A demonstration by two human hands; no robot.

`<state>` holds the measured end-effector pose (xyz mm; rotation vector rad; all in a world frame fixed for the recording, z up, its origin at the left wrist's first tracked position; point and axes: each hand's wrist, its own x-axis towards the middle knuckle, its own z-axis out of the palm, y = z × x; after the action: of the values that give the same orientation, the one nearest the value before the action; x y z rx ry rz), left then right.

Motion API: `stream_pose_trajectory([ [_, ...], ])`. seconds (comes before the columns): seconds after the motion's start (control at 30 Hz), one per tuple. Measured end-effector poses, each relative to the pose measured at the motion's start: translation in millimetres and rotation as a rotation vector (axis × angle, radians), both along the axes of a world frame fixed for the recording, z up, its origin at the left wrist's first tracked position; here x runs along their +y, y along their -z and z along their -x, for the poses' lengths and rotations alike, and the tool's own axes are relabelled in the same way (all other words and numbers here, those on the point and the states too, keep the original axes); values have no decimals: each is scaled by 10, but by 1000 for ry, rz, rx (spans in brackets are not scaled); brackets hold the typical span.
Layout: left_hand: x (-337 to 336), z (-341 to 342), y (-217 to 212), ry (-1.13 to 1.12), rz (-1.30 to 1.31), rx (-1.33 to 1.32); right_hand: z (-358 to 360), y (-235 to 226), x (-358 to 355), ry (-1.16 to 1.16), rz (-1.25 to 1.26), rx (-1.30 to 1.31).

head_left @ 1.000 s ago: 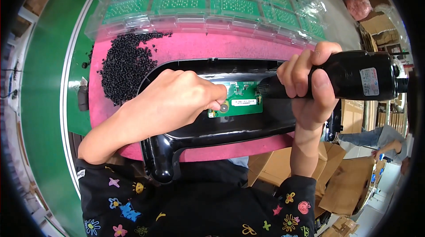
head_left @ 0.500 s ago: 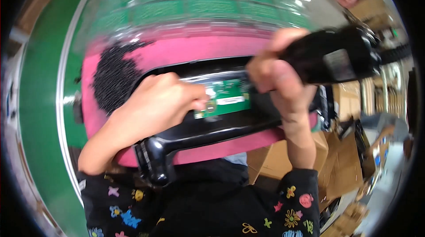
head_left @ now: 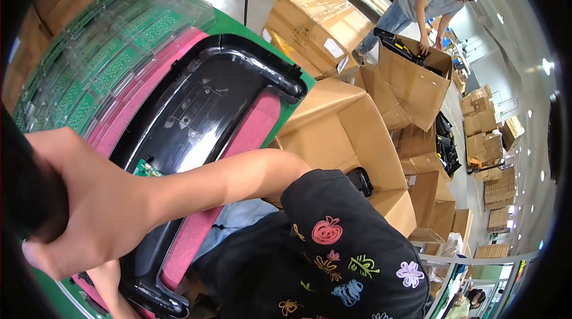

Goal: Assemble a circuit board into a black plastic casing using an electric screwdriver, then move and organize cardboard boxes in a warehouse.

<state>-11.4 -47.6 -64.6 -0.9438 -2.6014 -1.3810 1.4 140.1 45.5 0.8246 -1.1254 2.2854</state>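
Observation:
My right hand (head_left: 83, 211) fills the lower left and is closed around a black power screwdriver (head_left: 27, 191), whose body runs off the left edge. Just beyond the hand lies a long black plastic housing (head_left: 202, 110) on a pink foam pad (head_left: 253, 131). A corner of a small green circuit board (head_left: 145, 169) shows in the housing next to my wrist. Only a strip of my left forearm (head_left: 110, 286) shows at the bottom. The left hand itself is hidden under my right hand.
Clear trays of green circuit boards (head_left: 101, 45) are stacked behind the pad on the green table (head_left: 298, 89). Open cardboard boxes (head_left: 351, 134) crowd the floor to the right. Another person (head_left: 429, 0) bends over a box at the back.
The view has swung far to the right and tilted. My right hand with the screwdriver now sits at the left edge, and my left hand has dropped out of sight.

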Motion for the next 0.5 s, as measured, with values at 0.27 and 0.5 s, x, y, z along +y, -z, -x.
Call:
stream_pose_trajectory([
  [0.27,-15,59,-17,-1,-36,113,85,-30,51,69,-36,-39],
  [0.5,101,16,-359,35,91,120,28,-59,107,-21,-70,-251],
])
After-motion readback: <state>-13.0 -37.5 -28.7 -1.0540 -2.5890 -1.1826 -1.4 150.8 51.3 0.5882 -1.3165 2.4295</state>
